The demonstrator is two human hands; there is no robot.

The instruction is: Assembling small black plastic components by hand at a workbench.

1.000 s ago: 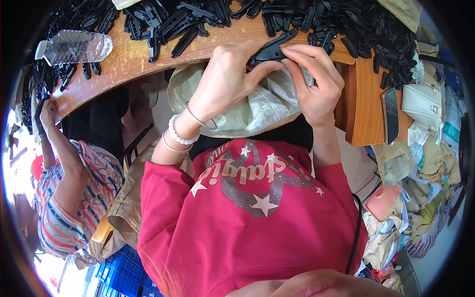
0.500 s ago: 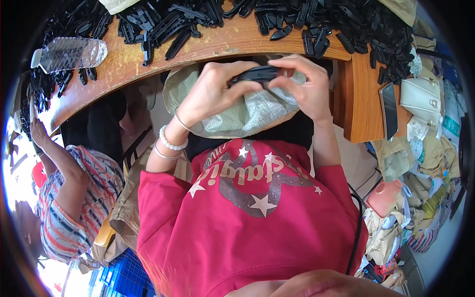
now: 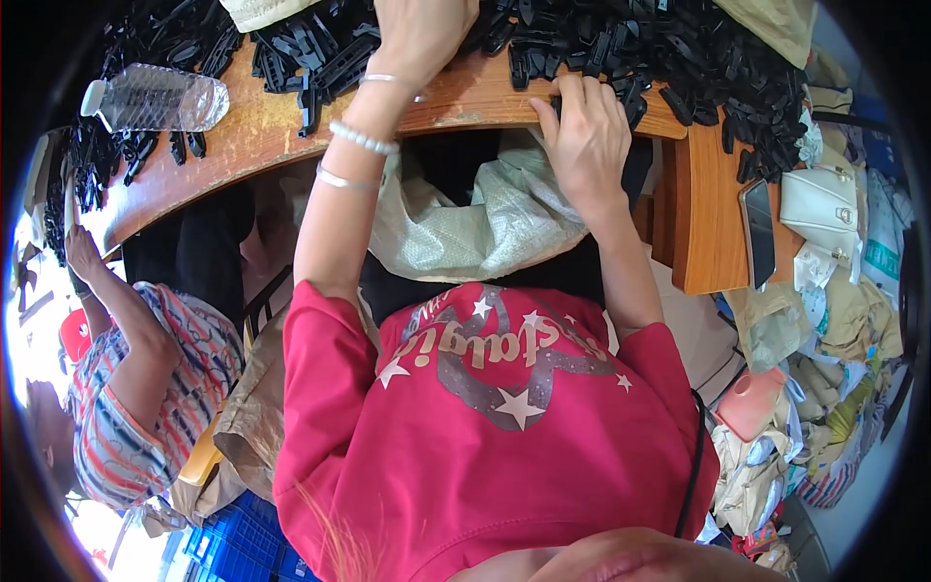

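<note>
My left hand reaches over the desk into the heap of black plastic parts. Its fingertips lie beyond the upper edge of the picture, so what they touch is hidden. At the desk's front edge is my right hand, palm down with bent fingers. A bit of a black plastic part shows between its thumb and forefinger; the rest is covered by the hand. Below the hands, a pale woven sack hangs open at my lap.
More black parts cover the desk at the right. A clear plastic bottle lies at the left. A phone and a white bag are at the right end. Another person sits at my left.
Both hands were together above the sack, holding a black plastic part. My left hand has gone up into the heap, and my right has moved slightly out to the desk edge.
</note>
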